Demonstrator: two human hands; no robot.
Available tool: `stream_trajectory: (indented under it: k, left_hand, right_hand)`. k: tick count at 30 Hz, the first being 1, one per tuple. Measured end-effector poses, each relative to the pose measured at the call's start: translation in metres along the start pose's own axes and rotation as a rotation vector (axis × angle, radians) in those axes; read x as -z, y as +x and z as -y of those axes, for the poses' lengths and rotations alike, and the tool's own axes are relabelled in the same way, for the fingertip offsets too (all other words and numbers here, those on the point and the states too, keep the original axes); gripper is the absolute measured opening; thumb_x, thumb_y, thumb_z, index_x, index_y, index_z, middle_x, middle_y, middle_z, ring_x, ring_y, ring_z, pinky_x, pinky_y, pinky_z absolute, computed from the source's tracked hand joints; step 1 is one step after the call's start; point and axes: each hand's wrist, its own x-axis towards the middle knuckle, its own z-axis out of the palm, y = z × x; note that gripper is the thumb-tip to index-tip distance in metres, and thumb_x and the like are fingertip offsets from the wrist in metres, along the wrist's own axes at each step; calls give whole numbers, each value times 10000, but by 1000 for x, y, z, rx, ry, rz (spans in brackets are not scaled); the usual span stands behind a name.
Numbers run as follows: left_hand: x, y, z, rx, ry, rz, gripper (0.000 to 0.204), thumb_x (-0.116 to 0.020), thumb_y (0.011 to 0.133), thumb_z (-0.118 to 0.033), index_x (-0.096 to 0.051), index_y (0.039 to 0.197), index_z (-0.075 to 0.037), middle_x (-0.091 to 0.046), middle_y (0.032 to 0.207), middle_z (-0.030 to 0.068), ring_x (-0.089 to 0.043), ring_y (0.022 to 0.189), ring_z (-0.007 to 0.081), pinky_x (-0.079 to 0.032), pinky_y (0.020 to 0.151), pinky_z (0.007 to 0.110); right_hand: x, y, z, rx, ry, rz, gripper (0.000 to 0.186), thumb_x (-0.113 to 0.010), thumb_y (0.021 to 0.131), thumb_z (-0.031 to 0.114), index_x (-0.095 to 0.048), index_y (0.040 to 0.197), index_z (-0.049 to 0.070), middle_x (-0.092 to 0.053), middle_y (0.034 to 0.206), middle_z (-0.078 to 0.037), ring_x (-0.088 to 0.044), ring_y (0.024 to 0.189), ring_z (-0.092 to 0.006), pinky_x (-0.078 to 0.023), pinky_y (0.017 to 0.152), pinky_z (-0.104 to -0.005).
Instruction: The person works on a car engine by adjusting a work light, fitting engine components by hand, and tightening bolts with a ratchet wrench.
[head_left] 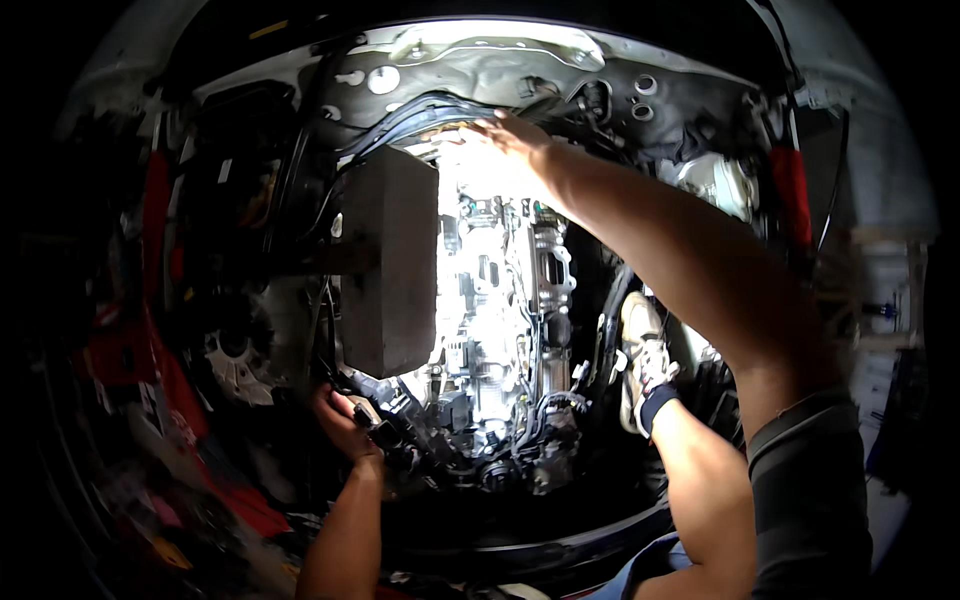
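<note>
My right arm stretches far over the engine (490, 290). My right hand (500, 150), washed out by glare, reaches the bundle of dark cables (430, 112) at the back of the bay. Its fingers are stretched out and look apart, against or just above the cables. My left hand (348, 415) is at the near left of the engine, fingers curled beside dark connectors and cables (385, 430). What it grips, if anything, is hidden. Between my hands stands a grey box-shaped block (390, 265), covering the engine's left side.
My foot in a light shoe (640, 350) rests inside the bay, right of the engine. A whitish reservoir (725, 185) sits at the back right. Red strips (790, 195) line the sides. The near crossbar (560, 545) curves along the front.
</note>
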Motion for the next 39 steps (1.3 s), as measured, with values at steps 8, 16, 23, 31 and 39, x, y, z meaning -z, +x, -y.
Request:
stream_trajectory:
  k: [8,16,23,31,39]
  left_hand:
    - [-6,1,-16,91,-73,79,468,-447,1024,-329,-539,1334,10,-651,1194,234,-639,1072,354,-476,942,418]
    - [-7,8,-29,35,-80,78,480,-451,1016,-358,-556,1316,1,-663,1165,250,-653,1046,393,-494,903,443]
    - [-4,8,-22,91,-64,73,474,-445,1019,-350,-553,1319,0,-666,1145,241,-654,1020,375,-492,904,432]
    - [-7,10,-15,74,-34,81,468,-440,1026,-295,-517,1344,38,-633,1194,257,-630,1068,363,-468,955,416]
    - [-5,9,-15,70,-100,79,488,-441,1022,-295,-507,1347,64,-606,1259,276,-599,1148,385,-434,1017,419]
  right_hand:
    - [-6,-17,27,169,-679,-188,429,-510,998,336,-602,1295,40,-592,1356,-134,-589,1204,-258,-496,990,-447]
    - [-57,49,67,-506,1111,-643,437,-587,979,394,-591,1266,64,-691,1075,-98,-662,981,-229,-547,849,-383]
    - [-42,3,43,-186,1820,-582,315,-543,979,365,-621,878,77,-656,714,-91,-623,608,-184,-530,590,-362]
    - [-18,-4,47,-340,1742,-674,283,-601,940,342,-694,913,76,-690,729,-52,-619,650,-137,-498,636,-348]
    - [-12,-4,43,-386,1645,-603,314,-629,959,358,-722,1009,62,-714,772,-50,-637,669,-136,-533,657,-323]
